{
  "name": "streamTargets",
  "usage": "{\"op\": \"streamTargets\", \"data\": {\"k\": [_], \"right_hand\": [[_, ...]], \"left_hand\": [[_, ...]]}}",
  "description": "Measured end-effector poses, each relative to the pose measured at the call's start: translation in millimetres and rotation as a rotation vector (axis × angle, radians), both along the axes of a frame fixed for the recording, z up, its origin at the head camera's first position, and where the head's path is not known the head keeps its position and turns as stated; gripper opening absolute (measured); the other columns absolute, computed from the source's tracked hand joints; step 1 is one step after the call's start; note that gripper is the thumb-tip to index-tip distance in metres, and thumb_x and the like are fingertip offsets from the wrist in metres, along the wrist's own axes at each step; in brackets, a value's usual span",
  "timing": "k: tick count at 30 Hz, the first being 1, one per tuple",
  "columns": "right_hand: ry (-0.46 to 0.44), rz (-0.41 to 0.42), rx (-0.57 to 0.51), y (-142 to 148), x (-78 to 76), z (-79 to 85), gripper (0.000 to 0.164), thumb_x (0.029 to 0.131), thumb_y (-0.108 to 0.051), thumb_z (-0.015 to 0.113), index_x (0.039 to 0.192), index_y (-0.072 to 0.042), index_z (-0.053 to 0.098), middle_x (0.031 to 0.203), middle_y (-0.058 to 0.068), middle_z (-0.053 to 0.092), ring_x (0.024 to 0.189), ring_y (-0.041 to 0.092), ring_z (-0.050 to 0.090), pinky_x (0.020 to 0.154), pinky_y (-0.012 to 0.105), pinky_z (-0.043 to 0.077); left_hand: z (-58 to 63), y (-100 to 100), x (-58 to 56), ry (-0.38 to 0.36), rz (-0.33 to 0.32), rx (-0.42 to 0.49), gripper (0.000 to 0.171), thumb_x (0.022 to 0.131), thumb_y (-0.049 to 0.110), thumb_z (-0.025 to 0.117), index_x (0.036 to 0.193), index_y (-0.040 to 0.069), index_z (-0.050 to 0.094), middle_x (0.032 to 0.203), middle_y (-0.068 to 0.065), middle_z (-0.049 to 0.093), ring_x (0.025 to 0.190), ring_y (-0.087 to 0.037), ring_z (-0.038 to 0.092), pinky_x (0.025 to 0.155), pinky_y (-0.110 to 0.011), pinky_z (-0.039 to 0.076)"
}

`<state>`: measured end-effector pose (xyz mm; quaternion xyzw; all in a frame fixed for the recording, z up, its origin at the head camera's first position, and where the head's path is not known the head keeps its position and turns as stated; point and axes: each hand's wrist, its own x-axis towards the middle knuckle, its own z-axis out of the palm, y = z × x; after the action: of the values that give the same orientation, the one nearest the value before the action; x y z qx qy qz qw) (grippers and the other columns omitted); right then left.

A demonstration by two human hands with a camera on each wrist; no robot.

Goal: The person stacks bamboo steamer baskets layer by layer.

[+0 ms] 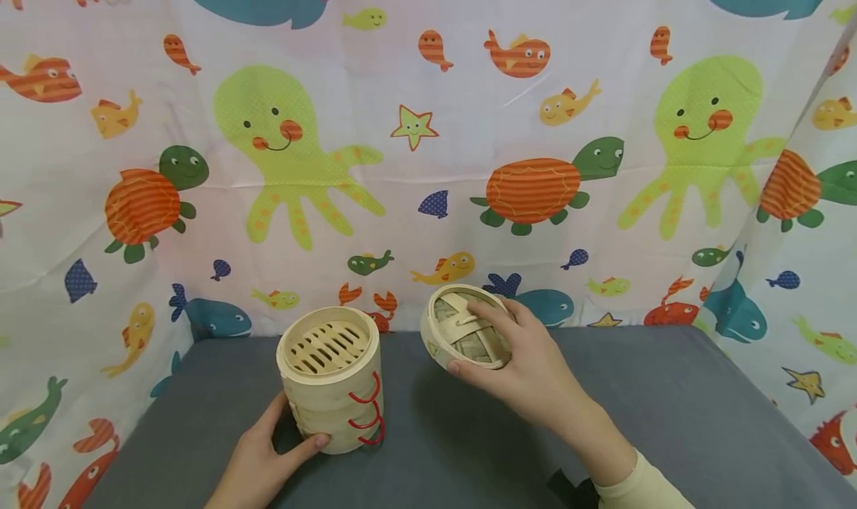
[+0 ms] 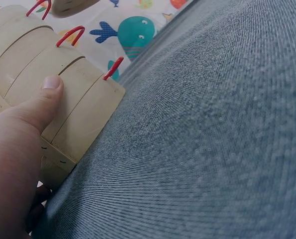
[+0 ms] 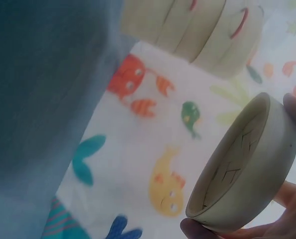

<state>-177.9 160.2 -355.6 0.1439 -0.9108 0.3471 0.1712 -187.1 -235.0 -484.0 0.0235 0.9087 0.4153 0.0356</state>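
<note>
A stack of round bamboo steamer baskets (image 1: 331, 390) stands on the grey surface, its slatted top tier uncovered. Red loops (image 1: 364, 399) run down its right side. My left hand (image 1: 264, 449) grips the stack low on its left, thumb across the front; in the left wrist view the thumb (image 2: 48, 94) presses the bamboo wall. To the right, my right hand (image 1: 522, 353) holds the woven bamboo steamer lid (image 1: 469, 327) tilted above the surface, fingers and thumb around its rim. In the right wrist view the lid's (image 3: 252, 164) hollow underside shows.
Grey cloth (image 1: 636, 390) covers the table. Behind it hangs a white curtain (image 1: 415, 219) printed with sea animals, which also runs along both sides. A black object (image 1: 572, 490) lies near the right sleeve at the front edge.
</note>
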Motion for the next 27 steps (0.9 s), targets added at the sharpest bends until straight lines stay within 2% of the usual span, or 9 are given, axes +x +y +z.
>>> {"op": "streamTargets", "data": {"k": [6,19,23,27], "right_hand": [[0.019,0.087,-0.036,-31.7,-3.0,5.7,0.080,0.083,-0.065,0.089,0.153,-0.035,0.064,0.152,0.004,0.054,0.132,0.029,0.054,0.093,0.045,0.053],[0.023,0.165,-0.077,-72.5,-14.4,7.0,0.078,0.082,-0.063,0.091,0.150,-0.030,0.069,0.153,0.005,0.056,0.136,0.028,0.053,0.100,0.050,0.053],[0.016,0.179,-0.075,-80.5,-17.5,7.2,0.078,0.082,-0.063,0.090,0.150,-0.030,0.069,0.149,0.005,0.057,0.132,0.028,0.053,0.098,0.050,0.053],[-0.001,0.201,-0.081,-89.3,-20.7,7.5,0.077,0.083,-0.063,0.090,0.150,-0.030,0.069,0.140,0.003,0.057,0.125,0.023,0.052,0.093,0.044,0.052]], "left_hand": [[-1.5,-1.2,-0.1,-0.008,0.002,0.009,0.119,0.093,0.067,0.080,0.175,0.007,0.020,0.174,-0.026,0.031,0.157,-0.053,0.032,0.119,-0.077,0.034],[-3.0,-2.7,-2.6,0.013,-0.007,0.034,0.117,0.090,0.069,0.081,0.175,0.011,0.024,0.174,-0.023,0.035,0.159,-0.049,0.032,0.121,-0.076,0.032],[-2.5,-3.7,-2.4,0.013,-0.005,0.033,0.117,0.091,0.068,0.082,0.174,0.010,0.025,0.173,-0.023,0.036,0.159,-0.048,0.032,0.121,-0.075,0.031],[-2.8,-3.7,-0.6,0.013,-0.006,0.032,0.116,0.091,0.068,0.081,0.174,0.011,0.025,0.174,-0.022,0.036,0.158,-0.048,0.034,0.121,-0.075,0.032]]}}
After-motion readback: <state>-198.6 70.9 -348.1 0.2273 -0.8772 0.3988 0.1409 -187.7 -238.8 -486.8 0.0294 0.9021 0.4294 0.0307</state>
